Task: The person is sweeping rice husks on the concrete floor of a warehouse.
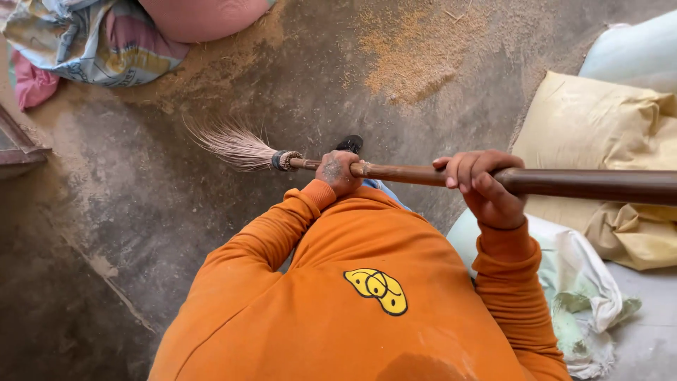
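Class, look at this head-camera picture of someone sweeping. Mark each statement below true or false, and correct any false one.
1. Both hands grip the broom handle. True: the left hand is nearer the bristles, the right hand further along the handle.
2. The broom's bristles point toward the yellow sack. False: they point away from it, over the bare concrete floor.
3. The person wears orange sleeves. True.
4. The heap of tan husk dust is touching the bristles. False: it lies apart from them, further up the floor.
5. The handle is bright blue. False: it is dark brown.
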